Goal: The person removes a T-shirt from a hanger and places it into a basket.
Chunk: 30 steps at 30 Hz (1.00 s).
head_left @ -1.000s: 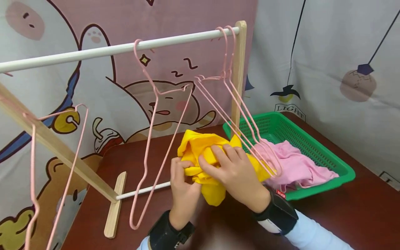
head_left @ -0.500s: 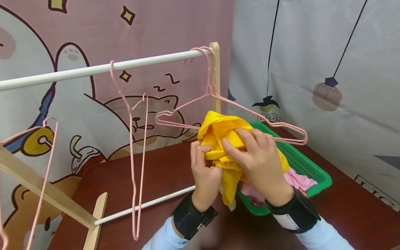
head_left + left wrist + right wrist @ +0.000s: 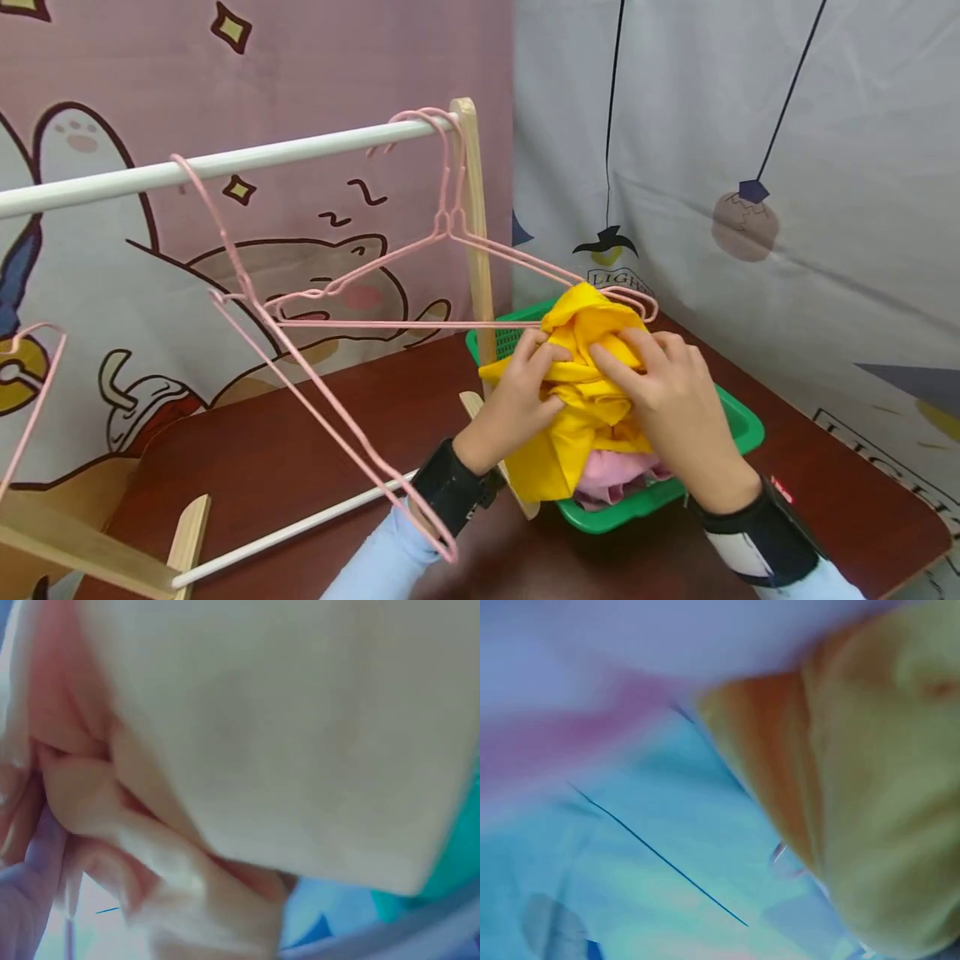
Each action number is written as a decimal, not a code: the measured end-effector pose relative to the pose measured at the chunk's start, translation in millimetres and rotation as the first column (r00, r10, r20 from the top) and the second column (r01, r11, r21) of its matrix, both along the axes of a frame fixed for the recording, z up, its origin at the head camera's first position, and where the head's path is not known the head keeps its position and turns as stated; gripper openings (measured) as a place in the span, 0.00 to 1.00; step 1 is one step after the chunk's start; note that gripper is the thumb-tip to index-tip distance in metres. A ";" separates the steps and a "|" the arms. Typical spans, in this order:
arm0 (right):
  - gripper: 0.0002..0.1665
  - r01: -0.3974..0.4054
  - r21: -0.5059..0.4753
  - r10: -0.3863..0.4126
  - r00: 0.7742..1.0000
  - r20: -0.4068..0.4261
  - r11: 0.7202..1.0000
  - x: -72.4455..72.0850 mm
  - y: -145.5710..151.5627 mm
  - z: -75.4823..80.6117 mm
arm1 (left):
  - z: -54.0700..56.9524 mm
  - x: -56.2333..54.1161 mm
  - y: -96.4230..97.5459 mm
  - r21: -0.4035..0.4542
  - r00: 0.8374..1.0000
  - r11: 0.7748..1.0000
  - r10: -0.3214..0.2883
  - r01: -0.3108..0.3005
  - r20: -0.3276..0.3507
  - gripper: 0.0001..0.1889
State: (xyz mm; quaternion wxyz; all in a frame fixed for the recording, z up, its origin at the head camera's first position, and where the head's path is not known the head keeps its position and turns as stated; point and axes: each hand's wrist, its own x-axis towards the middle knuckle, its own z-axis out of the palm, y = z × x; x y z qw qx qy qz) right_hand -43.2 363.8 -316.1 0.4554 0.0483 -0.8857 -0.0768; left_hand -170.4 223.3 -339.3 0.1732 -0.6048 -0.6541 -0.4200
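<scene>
Both hands grip a crumpled yellow cloth [image 3: 555, 458] in the head view, held up in front of the green basket [image 3: 600, 521]. My left hand [image 3: 517, 396] holds its left side, thumb and fingers bent into the folds. At its right side, the fingers of my right hand [image 3: 678, 400] curl over the bunched fabric. Blurred folds of the cloth fill much of the left wrist view and the right side of the right wrist view. Behind the cloth, a pink garment-like cloth [image 3: 611, 475] lies in the basket, partly hidden.
A white rail [image 3: 300, 152] on wooden posts carries several pink hangers. Two hangers [image 3: 447, 221] hang together near the right post [image 3: 474, 217]. Another hanger [image 3: 322, 379] slants across the left forearm in the head view. Below is a dark red-brown table [image 3: 315, 467].
The view has turned right. Both hands have carried the yellow cloth right, and it now overlaps the basket more. The two right hangers have swung round, and the middle one now slants over the left forearm.
</scene>
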 end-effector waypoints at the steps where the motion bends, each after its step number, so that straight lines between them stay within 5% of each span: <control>1: 0.34 -0.002 0.003 0.002 1.000 0.025 1.000 1.5 1.7 -4.7 | -2.8 -2.2 -2.7 -0.069 1.000 0.998 -0.015 0.015 -0.003 0.18; 5: 0.38 -0.005 0.015 0.003 0.993 0.118 1.000 10.3 5.7 -14.8 | -6.8 -8.9 -14.3 -0.293 0.993 0.949 -0.118 0.114 0.006 0.23; 8: 0.38 0.005 0.016 -0.008 0.979 0.205 1.000 18.2 5.1 -15.5 | -7.0 -12.1 -24.0 -0.461 0.986 0.873 -0.168 0.157 0.019 0.36; 11: 0.36 0.001 -0.002 0.000 0.959 0.283 1.000 21.3 1.4 -15.6 | -9.2 -13.9 -31.6 -0.571 0.982 0.808 -0.186 0.146 -0.012 0.42; 14: 0.33 0.005 -0.047 0.012 0.934 0.356 0.999 20.6 -2.7 -16.8 | -13.9 -16.0 -32.1 -0.608 0.982 0.782 -0.189 0.136 -0.024 0.41; 18: 0.33 0.060 -0.136 0.014 0.874 0.486 0.989 12.9 -5.5 -19.9 | -19.9 -20.3 -29.3 -0.641 0.987 0.752 -0.139 0.156 0.076 0.41; 22: 0.34 0.107 -0.185 0.030 0.790 0.612 0.977 -1.0 -0.9 -25.1 | -26.1 -21.0 -30.3 -0.672 0.959 0.707 -0.031 0.221 0.283 0.45; 25: 0.30 0.115 -0.179 0.029 0.761 0.648 0.977 -7.4 7.0 -25.8 | -26.0 -12.2 -36.7 -0.680 0.958 0.712 0.040 0.172 0.283 0.43; 27: 0.29 0.109 -0.188 0.033 0.780 0.625 0.976 -8.3 12.5 -24.3 | -23.8 -2.0 -44.8 -0.679 0.979 0.729 0.065 0.087 0.195 0.39; 30: 0.32 0.080 -0.208 0.036 0.864 0.502 0.975 1.1 19.3 -22.2 | -19.3 16.0 -60.9 -0.664 0.995 0.746 0.094 -0.045 0.037 0.35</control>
